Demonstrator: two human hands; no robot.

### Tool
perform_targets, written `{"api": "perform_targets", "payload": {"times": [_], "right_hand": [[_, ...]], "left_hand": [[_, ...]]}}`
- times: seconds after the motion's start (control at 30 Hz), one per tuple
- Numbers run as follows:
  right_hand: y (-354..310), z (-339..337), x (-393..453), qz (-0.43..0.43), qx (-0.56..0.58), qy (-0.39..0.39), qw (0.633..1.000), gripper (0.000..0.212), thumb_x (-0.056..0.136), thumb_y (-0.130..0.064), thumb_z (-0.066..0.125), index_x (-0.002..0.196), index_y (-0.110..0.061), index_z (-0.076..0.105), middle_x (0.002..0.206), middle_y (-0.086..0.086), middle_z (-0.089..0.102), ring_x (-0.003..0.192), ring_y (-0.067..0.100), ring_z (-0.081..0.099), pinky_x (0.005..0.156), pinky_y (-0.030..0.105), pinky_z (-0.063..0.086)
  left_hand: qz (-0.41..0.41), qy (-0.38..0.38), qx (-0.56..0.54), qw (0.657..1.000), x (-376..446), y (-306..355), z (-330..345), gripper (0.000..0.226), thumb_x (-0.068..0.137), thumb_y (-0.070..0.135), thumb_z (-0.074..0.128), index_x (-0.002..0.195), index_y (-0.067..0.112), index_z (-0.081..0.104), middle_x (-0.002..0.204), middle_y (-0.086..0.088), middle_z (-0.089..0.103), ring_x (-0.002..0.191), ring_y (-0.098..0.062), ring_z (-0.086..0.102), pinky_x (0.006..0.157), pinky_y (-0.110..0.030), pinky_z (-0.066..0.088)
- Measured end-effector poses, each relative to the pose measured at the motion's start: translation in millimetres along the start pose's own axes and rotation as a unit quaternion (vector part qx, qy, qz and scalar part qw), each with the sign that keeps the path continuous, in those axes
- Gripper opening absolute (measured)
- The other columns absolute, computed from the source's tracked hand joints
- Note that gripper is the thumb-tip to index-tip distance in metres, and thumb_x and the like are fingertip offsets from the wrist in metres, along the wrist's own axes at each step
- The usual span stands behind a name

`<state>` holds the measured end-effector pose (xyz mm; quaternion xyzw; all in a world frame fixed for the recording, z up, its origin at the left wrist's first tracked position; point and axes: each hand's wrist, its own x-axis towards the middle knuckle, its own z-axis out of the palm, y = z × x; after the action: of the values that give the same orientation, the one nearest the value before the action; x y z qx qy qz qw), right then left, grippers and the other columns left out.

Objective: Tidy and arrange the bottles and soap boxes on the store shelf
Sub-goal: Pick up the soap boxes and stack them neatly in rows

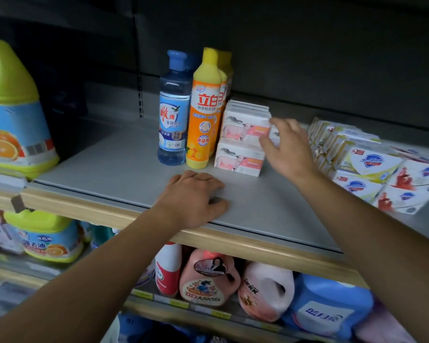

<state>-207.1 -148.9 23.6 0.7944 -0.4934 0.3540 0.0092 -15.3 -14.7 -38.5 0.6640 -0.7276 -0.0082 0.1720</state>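
Your grey shelf (pixel 114 167) carries a blue bottle (pixel 172 112), orange bottles (pixel 204 115) just beside it, stacked pink soap boxes (pixel 240 144), white soap packs (pixel 372 167) at right, and your left hand (pixel 193 196).

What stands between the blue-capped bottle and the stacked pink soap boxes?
In the head view, the orange bottle stands between the blue-capped bottle and the pink soap boxes.

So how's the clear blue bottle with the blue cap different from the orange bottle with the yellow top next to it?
The clear blue bottle with the blue cap is see-through, while the orange bottle with the yellow top is opaque. The blue one is shorter with a ribbed, near-straight body; the orange one is taller and narrows to a slim neck. Both stand upright, side by side, on the grey shelf.
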Motion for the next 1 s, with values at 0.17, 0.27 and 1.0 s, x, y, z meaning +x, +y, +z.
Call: {"api": "perform_targets", "payload": {"times": [0.17,0.27,1.0], "right_hand": [[30.6,-39.2,-74.4,0.008,-0.029,-0.061,0.998,0.052,0.094,-0.035,0.059,0.140,-0.014,0.049,0.140,0.010,0.047,0.130,0.029,0.041,0.106,0.030,0.029],[55.1,-63.3,-112.6,0.030,-0.050,-0.106,0.993,0.050,0.093,-0.034,0.060,0.138,-0.012,0.052,0.138,0.010,0.049,0.129,0.029,0.044,0.108,0.029,0.028],[112.3,-83.4,-152.4,0.124,-0.095,-0.167,0.974,0.056,0.090,-0.061,0.040,0.132,-0.025,0.050,0.132,0.000,0.049,0.125,0.026,0.041,0.104,0.038,0.031]], "left_hand": [[0.014,0.012,-0.009,1.000,-3.9,4.3,-4.0,0.056,0.091,0.060,0.046,0.135,0.028,0.054,0.141,0.007,0.053,0.130,-0.019,0.046,0.108,-0.037,0.037],[0.009,0.045,-0.064,0.997,-8.0,13.5,-9.0,0.046,0.087,0.048,0.062,0.127,0.024,0.061,0.127,0.002,0.063,0.115,-0.020,0.057,0.094,-0.033,0.046],[0.057,0.117,-0.068,0.989,199.2,145.2,49.1,0.050,0.088,0.034,0.061,0.131,0.010,0.053,0.134,-0.019,0.054,0.121,-0.038,0.052,0.100,-0.042,0.044]]}}
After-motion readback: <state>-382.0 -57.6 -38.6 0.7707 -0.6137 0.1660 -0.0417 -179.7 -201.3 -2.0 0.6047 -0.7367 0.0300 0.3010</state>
